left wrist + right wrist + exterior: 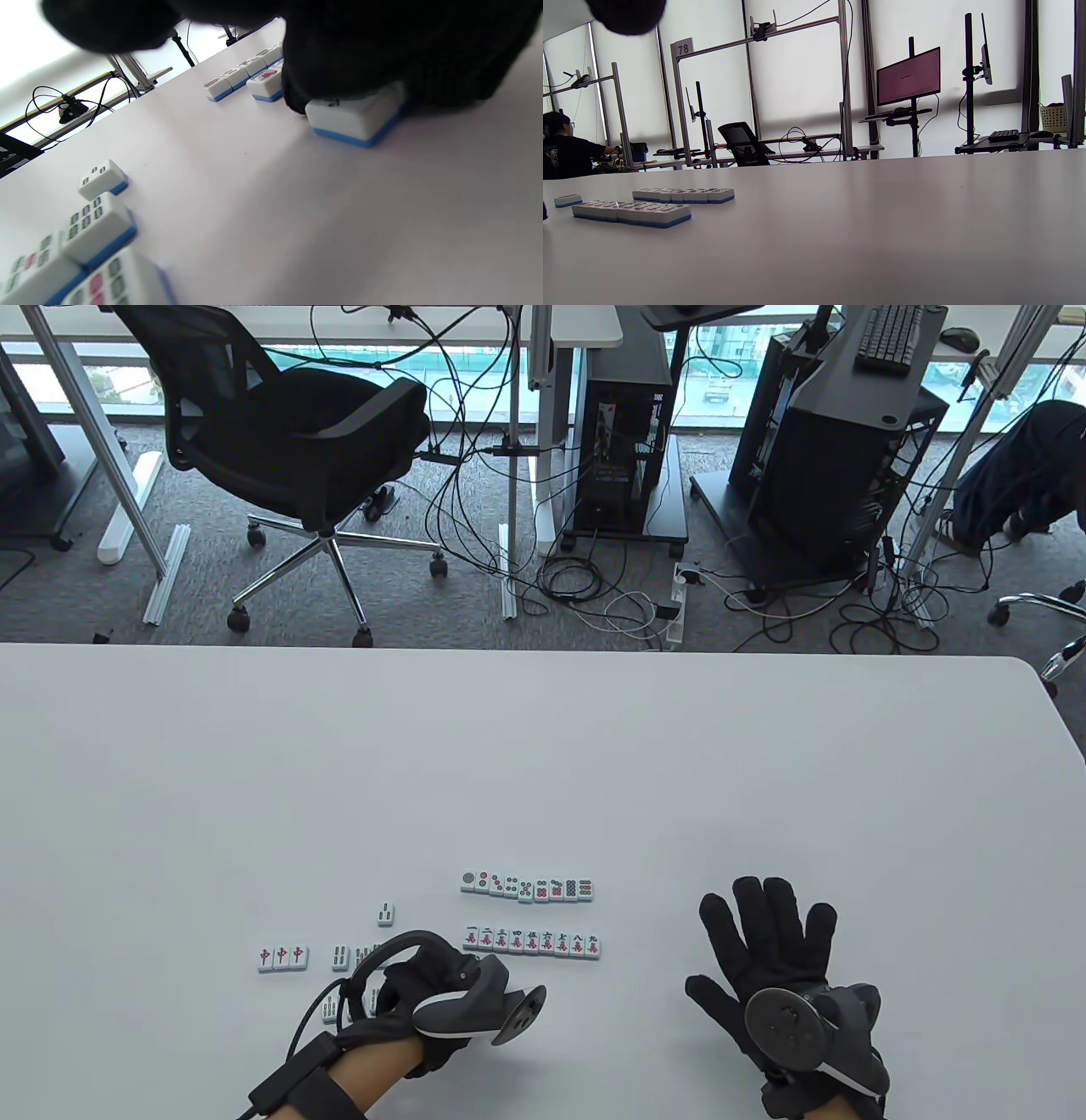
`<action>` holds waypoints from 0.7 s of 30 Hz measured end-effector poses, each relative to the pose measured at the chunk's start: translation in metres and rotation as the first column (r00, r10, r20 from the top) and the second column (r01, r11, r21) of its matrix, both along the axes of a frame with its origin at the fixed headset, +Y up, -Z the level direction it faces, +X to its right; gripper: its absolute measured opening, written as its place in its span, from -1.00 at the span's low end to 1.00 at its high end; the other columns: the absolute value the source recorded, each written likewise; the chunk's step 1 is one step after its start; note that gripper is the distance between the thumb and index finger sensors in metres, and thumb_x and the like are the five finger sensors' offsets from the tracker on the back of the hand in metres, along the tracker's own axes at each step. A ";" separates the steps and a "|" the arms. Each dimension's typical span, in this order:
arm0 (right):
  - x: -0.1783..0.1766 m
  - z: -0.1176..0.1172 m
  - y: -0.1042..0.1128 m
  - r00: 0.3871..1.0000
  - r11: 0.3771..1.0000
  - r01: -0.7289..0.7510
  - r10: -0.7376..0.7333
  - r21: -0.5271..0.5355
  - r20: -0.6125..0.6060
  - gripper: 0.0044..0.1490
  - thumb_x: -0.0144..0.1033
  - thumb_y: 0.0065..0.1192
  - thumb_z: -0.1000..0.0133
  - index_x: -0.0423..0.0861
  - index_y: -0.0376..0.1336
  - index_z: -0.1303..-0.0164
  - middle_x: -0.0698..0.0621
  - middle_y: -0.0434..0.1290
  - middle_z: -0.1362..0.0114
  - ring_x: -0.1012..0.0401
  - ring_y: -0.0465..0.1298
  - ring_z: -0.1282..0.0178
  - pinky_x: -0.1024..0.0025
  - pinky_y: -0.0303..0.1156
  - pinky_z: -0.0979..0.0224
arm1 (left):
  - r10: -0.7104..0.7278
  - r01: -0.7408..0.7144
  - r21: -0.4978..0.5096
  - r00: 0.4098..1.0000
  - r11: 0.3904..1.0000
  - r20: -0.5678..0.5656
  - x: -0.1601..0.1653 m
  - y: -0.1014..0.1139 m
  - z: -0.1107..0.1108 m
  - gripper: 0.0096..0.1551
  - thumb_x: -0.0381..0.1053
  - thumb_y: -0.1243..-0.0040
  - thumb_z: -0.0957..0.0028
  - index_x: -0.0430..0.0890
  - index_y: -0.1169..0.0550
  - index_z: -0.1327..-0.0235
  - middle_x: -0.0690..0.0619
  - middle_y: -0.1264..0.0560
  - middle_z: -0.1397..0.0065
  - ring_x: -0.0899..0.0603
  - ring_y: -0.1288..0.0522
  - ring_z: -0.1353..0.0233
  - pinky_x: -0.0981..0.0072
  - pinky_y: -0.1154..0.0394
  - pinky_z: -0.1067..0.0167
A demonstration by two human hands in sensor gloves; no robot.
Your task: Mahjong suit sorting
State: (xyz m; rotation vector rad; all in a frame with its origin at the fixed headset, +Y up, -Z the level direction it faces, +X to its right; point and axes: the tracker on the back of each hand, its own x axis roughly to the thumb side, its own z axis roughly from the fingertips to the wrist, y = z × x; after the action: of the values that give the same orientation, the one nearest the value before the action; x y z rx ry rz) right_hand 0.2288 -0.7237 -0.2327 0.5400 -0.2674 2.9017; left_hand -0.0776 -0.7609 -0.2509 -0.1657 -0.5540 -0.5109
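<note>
My left hand [386,977] is curled down over the loose bamboo tiles at the table's near left. In the left wrist view its fingers [297,91] cover and flank one white, blue-backed bamboo tile [354,118] that lies flat on the table. A row of dot tiles [526,886] and, nearer me, a row of character tiles [533,942] lie in the middle. Three red-centre tiles [282,957] form a short row at the left. My right hand [764,937] lies flat on the table at the right with spread fingers and holds nothing.
A lone bamboo tile [386,912] lies above my left hand, and another bamboo tile [340,957] beside the red row. More bamboo tiles [97,226] cluster under my left wrist. Beyond the table's far edge [543,651] stand an office chair [297,449] and computer carts.
</note>
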 end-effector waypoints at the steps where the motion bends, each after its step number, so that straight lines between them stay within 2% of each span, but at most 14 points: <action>1: 0.000 0.000 0.000 1.000 1.000 -0.001 0.001 -0.001 0.001 0.03 0.32 -0.10 -0.13 0.21 -0.43 -0.63 -0.08 -0.41 -0.76 -0.12 -0.46 -0.68 -0.41 -0.47 -0.55 | -0.001 0.001 -0.006 1.000 1.000 0.000 0.000 0.000 0.000 -0.29 0.32 -0.39 0.42 -0.10 -0.70 0.11 0.31 -0.69 0.58 0.08 -0.59 0.65 0.18 -0.64 0.31; 5: 0.000 0.000 0.000 1.000 1.000 -0.001 0.001 -0.006 0.004 0.03 0.32 -0.10 -0.13 0.21 -0.43 -0.63 -0.08 -0.41 -0.76 -0.12 -0.46 -0.68 -0.41 -0.47 -0.55 | -0.040 0.040 -0.033 0.999 0.999 -0.001 -0.002 0.005 -0.001 -0.21 0.34 -0.39 0.44 -0.04 -0.65 -0.03 0.29 -0.71 0.46 0.07 -0.63 0.55 0.15 -0.64 0.20; 7: 0.000 0.000 0.000 1.000 1.000 0.000 0.000 -0.008 0.003 0.03 0.32 -0.10 -0.13 0.21 -0.43 -0.63 -0.08 -0.41 -0.76 -0.12 -0.46 -0.68 -0.40 -0.47 -0.55 | -0.037 0.037 -0.005 0.999 0.999 -0.008 -0.007 0.018 -0.004 -0.21 0.34 -0.39 0.45 0.00 -0.64 -0.06 0.29 -0.71 0.42 0.06 -0.64 0.52 0.14 -0.64 0.17; 12: 0.001 0.000 0.000 1.000 1.000 0.007 -0.007 -0.006 0.007 0.03 0.31 -0.10 -0.13 0.21 -0.42 -0.63 -0.08 -0.41 -0.76 -0.12 -0.46 -0.68 -0.40 -0.47 -0.55 | 0.025 -0.019 0.037 0.988 0.999 -0.151 -0.034 0.056 -0.027 -0.27 0.29 -0.41 0.40 0.00 -0.65 -0.05 0.28 -0.72 0.40 0.05 -0.65 0.50 0.13 -0.64 0.15; 14: 0.001 -0.001 0.000 1.000 1.000 0.006 -0.006 -0.007 0.007 0.03 0.31 -0.10 -0.13 0.21 -0.42 -0.63 -0.08 -0.41 -0.76 -0.12 -0.46 -0.68 -0.40 -0.47 -0.55 | 0.032 -0.019 0.063 0.978 0.998 -0.205 -0.048 0.062 -0.040 -0.28 0.27 -0.41 0.39 0.00 -0.65 -0.05 0.28 -0.72 0.40 0.05 -0.65 0.50 0.12 -0.63 0.15; 18: 0.001 -0.001 0.000 1.000 1.000 0.002 -0.002 -0.008 0.005 0.03 0.32 -0.10 -0.13 0.21 -0.42 -0.63 -0.08 -0.41 -0.76 -0.12 -0.46 -0.68 -0.40 -0.46 -0.55 | -0.016 0.041 0.077 0.953 0.996 -0.303 -0.071 0.055 -0.061 -0.28 0.26 -0.42 0.40 0.02 -0.64 -0.07 0.28 -0.72 0.38 0.05 -0.65 0.49 0.13 -0.63 0.14; 21: 0.001 -0.001 0.000 1.000 1.000 0.006 -0.006 -0.008 0.003 0.03 0.32 -0.10 -0.13 0.21 -0.43 -0.63 -0.08 -0.41 -0.76 -0.12 -0.46 -0.68 -0.40 -0.47 -0.55 | -0.031 0.031 -0.006 0.927 1.000 -0.374 -0.085 0.039 -0.075 -0.28 0.24 -0.42 0.38 0.03 -0.61 -0.11 0.28 -0.72 0.35 0.05 -0.66 0.46 0.12 -0.63 0.11</action>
State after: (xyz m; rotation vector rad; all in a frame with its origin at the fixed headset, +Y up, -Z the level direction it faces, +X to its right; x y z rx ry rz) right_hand 0.2294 -0.7235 -0.2334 0.5329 -0.2580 2.8964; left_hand -0.1623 -0.7222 -0.3260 -0.2654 -0.1776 -0.4949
